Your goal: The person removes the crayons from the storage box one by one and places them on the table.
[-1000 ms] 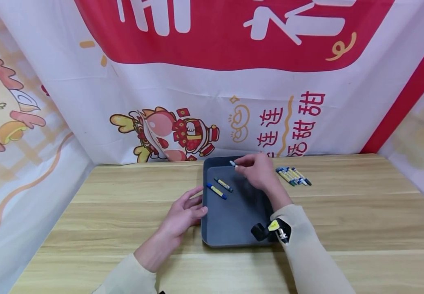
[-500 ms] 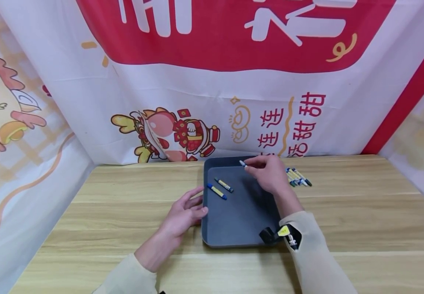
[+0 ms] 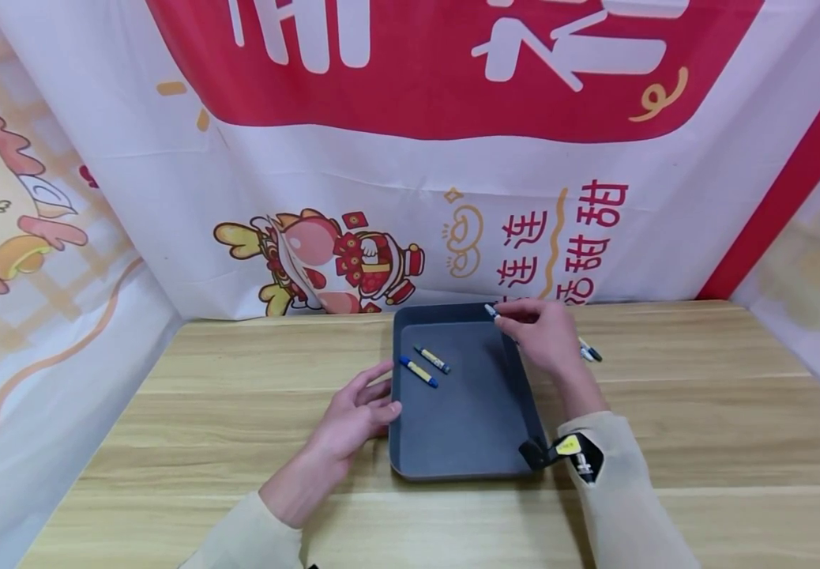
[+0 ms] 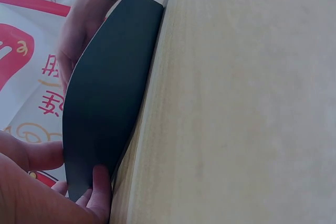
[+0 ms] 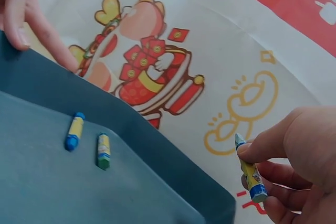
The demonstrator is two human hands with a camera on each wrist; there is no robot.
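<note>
My right hand [image 3: 541, 328] pinches a short crayon [image 5: 251, 174] between thumb and fingers, above the grey tray's [image 3: 463, 427] far right edge. The crayon has a yellow wrapper, a blue band and a pale tip. Against the tray's left side rests my left hand [image 3: 353, 415], its thumb at the rim and fingers on the outer wall. Inside the tray, towards the left, a blue crayon [image 3: 419, 371] and a green crayon [image 3: 432, 359] lie side by side, slightly apart. Right of the tray, more crayons [image 3: 588, 350] show only partly behind my right hand.
The wooden table [image 3: 239, 395] carries the tray near its back edge. A printed cloth [image 3: 296, 182] hangs right behind it. A black wrist camera [image 3: 541, 452] on my right sleeve hangs over the tray's near right corner.
My right hand has moved rightward with the pinched crayon, from over the tray to its right edge, covering more of the crayon pile. The left hand and the tray have stayed put.
</note>
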